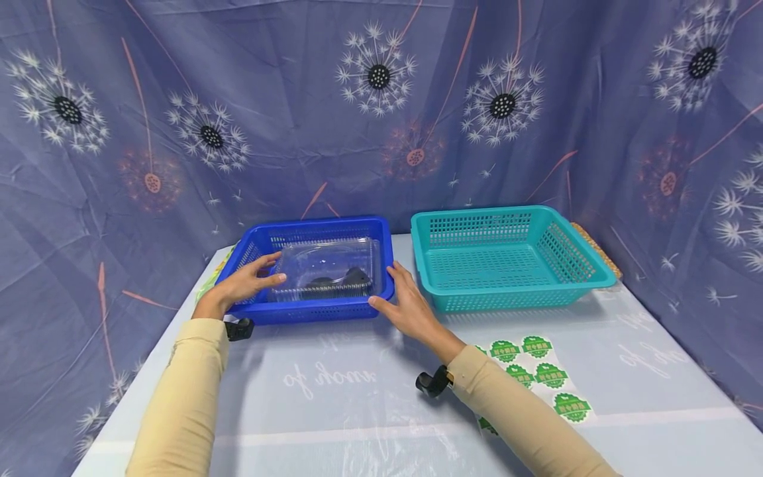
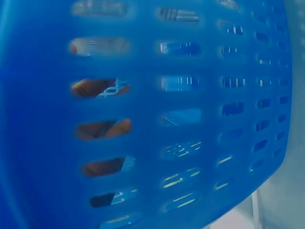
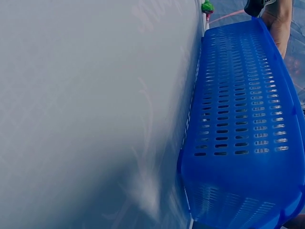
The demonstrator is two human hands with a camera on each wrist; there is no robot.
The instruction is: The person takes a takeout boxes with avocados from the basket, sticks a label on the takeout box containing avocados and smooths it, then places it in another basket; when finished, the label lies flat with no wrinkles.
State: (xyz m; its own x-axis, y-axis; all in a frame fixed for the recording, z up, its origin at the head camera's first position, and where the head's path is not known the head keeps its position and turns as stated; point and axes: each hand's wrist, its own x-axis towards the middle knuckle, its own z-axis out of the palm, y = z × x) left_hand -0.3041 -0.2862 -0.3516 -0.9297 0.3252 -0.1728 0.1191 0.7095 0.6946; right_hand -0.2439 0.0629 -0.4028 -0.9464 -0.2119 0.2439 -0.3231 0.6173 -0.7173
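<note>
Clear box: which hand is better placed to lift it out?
Left, probably: the left hand reaches into the blue basket, by the box; the right hand is at the basket's front corner.

A pale, lettered tablecloth (image 1: 363,421) is being enclosed by a blue-violet, dandelion-patterned curtain (image 1: 286,79). At the right, a turquoise basket (image 1: 507,300) is being supported by that tablecloth, an orange-brown woven item (image 1: 598,250) being partly hidden behind. Nearer the front, round green stickers (image 1: 551,375) are being shown in rows. At the left, a green-and-yellow item (image 1: 211,279) is being only partly revealed.
</note>
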